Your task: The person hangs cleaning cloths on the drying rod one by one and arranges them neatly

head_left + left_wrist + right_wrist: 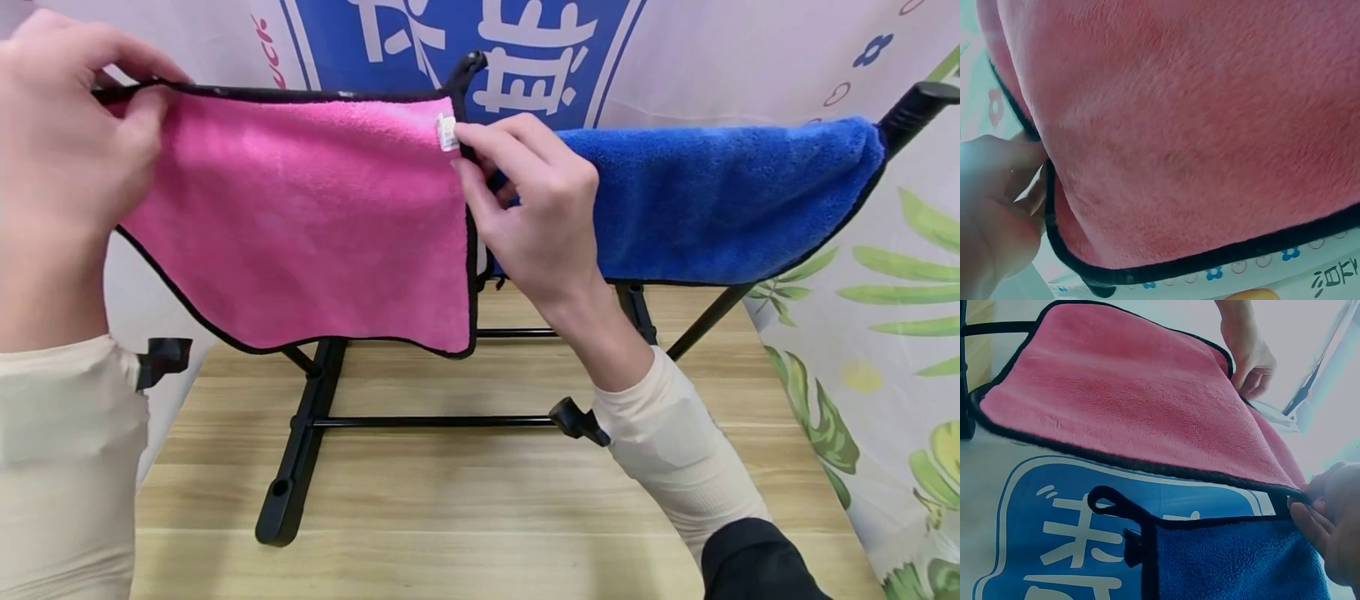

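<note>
A pink plush towel with black edging hangs in front of me at the left of the head view. My left hand pinches its top edge near the left end; in the left wrist view that hand is partly hidden behind the cloth. With thumb and fingertips, my right hand pinches the towel's upper right edge beside a small white label. Further right, a blue towel, also black-edged, hangs over the rack. In the right wrist view a black loop stands at the blue towel's corner.
The black drying rack stands on a wood-grain table. Its capped bar end sticks out at the upper right. Behind hangs a printed cloth with a blue panel; a leaf-patterned cloth borders the right side.
</note>
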Demonstrator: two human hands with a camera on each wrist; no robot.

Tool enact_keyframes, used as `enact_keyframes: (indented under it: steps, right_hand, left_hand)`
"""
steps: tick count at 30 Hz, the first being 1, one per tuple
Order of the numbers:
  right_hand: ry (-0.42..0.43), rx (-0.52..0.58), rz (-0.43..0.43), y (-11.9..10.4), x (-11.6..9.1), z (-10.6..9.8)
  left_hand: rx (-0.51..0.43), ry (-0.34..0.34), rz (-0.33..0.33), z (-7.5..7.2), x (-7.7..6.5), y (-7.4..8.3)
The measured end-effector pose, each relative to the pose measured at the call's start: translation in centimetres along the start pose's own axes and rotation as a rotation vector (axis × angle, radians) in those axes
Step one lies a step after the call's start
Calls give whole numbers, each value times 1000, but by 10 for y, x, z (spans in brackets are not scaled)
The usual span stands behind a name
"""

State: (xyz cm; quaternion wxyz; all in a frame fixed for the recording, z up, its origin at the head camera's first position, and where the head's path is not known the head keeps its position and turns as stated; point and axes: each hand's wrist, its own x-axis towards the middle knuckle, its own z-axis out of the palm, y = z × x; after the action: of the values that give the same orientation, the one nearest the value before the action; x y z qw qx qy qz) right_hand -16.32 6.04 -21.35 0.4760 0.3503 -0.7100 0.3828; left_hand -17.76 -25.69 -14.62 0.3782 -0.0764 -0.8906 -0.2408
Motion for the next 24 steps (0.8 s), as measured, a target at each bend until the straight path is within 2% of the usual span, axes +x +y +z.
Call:
enact_keyframes:
  steps: [5,9,13,19,20,24]
  right_hand:
    - [-9,-42,-7,0,0,0]
    - [-15,-84,-18,0,0,1]
    - [-8,-153,-26,0,0,2]
    - [12,-227,-51,1,1,4]
    - [11,-232,-56,2,1,5]
    - [-6,-255,-63,2,2,5]
  left_hand:
    - [0,-178,-151,-5,5,-4]
    - [-13,-224,-206,-6,6,-5]
    - [71,-223,-196,-8,4,-5]
    - [149,-174,-19,-6,-1,-6]
    - [147,-177,-13,-6,-2,-6]
    - [149,-218,-59,-7,-6,-10]
